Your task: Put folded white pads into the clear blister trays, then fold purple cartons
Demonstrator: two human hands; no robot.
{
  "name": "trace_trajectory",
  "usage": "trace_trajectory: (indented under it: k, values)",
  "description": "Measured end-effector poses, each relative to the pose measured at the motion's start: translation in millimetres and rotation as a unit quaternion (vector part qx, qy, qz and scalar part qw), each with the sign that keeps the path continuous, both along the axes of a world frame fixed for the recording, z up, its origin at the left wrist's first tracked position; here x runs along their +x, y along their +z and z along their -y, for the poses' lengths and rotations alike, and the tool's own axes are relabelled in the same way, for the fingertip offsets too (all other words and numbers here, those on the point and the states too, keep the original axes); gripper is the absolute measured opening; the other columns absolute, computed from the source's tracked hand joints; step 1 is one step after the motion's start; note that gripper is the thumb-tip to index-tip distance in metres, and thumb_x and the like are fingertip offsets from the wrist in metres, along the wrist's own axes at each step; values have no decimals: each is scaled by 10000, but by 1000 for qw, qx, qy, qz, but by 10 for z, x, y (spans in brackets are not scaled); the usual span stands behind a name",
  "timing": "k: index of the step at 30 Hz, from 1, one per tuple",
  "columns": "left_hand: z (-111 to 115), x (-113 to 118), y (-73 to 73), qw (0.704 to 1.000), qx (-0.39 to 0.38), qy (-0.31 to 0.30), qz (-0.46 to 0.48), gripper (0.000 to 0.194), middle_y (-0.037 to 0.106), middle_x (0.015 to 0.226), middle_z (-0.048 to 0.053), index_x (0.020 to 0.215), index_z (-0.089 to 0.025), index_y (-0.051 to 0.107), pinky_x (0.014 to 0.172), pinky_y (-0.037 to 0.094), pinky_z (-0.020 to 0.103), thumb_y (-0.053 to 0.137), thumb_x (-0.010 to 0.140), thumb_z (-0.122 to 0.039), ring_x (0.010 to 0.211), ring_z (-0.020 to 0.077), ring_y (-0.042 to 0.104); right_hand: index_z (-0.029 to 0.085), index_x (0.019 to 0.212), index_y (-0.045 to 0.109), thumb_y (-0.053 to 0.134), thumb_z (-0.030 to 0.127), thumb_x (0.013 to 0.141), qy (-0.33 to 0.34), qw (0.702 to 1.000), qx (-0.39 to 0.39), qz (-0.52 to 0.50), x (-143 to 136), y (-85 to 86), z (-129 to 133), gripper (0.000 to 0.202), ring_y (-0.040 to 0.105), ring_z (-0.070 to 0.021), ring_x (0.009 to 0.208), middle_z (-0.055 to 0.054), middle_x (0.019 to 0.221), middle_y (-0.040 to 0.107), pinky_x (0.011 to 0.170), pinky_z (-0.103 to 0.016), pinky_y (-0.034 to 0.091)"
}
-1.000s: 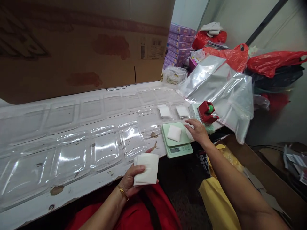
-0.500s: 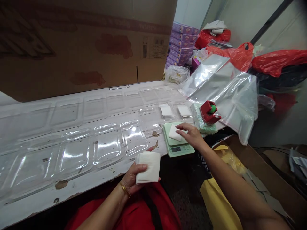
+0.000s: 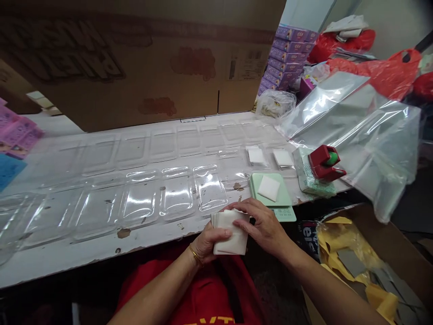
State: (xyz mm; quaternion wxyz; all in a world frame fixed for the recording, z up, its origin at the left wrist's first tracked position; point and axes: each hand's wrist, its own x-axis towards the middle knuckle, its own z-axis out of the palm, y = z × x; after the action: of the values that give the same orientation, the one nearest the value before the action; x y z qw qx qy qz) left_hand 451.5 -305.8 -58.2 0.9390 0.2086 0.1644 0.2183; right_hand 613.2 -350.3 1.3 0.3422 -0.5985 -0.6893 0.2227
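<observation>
My left hand (image 3: pixel 210 239) grips a stack of white square sheets (image 3: pixel 230 243), thumb on top, in front of the table edge. The fingers of my right hand (image 3: pixel 260 223) reach over the stack's far right corner, with the thumb on its upper face; how many sheets they pinch I cannot tell. Just beyond the hands is a pale green digital scale (image 3: pixel 287 198), its display partly covered by my right hand. On its plate lies a small white square pile (image 3: pixel 268 188). Two more white piles, a left one (image 3: pixel 256 156) and a right one (image 3: pixel 283 158), rest in clear plastic trays behind the scale.
Rows of clear plastic trays (image 3: pixel 140 201) cover the white table (image 3: pixel 149 241). A large cardboard box (image 3: pixel 135 95) stands behind. At right are a red tape dispenser (image 3: pixel 325 163) on a wrapped pack, clear plastic bags (image 3: pixel 365 126), and an open carton (image 3: pixel 399 243) below.
My right hand has left the pile on the scale and moved back left to the stack in my left hand. The pile stays on the scale. The view has shifted left.
</observation>
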Motion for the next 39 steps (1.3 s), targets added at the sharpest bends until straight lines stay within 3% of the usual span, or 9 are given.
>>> trace_trajectory:
  k: [5, 15, 22, 29, 39]
  values:
    - [-21, -5, 50, 1000, 23, 15, 8, 685, 576, 1109, 83, 1276, -251, 385, 791, 439, 368, 582, 645, -70, 901, 226, 571, 218, 949, 576, 551, 213, 801, -14, 1000, 25, 1, -39, -36, 4, 150, 536, -150, 865, -25, 925, 582, 755, -290, 445]
    - [-45, -23, 82, 1000, 19, 14, 1, 711, 541, 1170, 92, 1312, -230, 333, 865, 391, 390, 570, 657, -88, 984, 243, 536, 204, 1034, 578, 484, 178, 840, -9, 978, 125, 166, -78, -127, 48, 217, 519, -184, 891, -55, 969, 600, 787, -343, 427]
    - [-56, -29, 22, 1000, 13, 25, 10, 741, 570, 1110, 78, 1330, -277, 294, 780, 438, 375, 560, 669, -71, 896, 217, 568, 191, 995, 569, 493, 184, 836, -8, 992, 96, 85, -80, -133, -5, 176, 519, -169, 896, -55, 940, 586, 784, -317, 438]
    - [-51, -20, 52, 999, 40, 21, -2, 721, 564, 1125, 99, 1298, -209, 359, 828, 409, 370, 594, 631, -68, 942, 234, 549, 210, 876, 587, 510, 196, 827, -13, 997, 73, 20, -52, -103, -29, 93, 533, -156, 841, -34, 858, 576, 733, -303, 452]
    - [-67, -20, 40, 999, 30, 23, 0, 720, 583, 1069, 75, 1303, -249, 349, 789, 422, 360, 579, 646, -66, 888, 215, 564, 175, 840, 562, 439, 156, 849, 17, 985, 118, 122, -93, -109, -33, 124, 510, -176, 868, -66, 898, 581, 773, -340, 428]
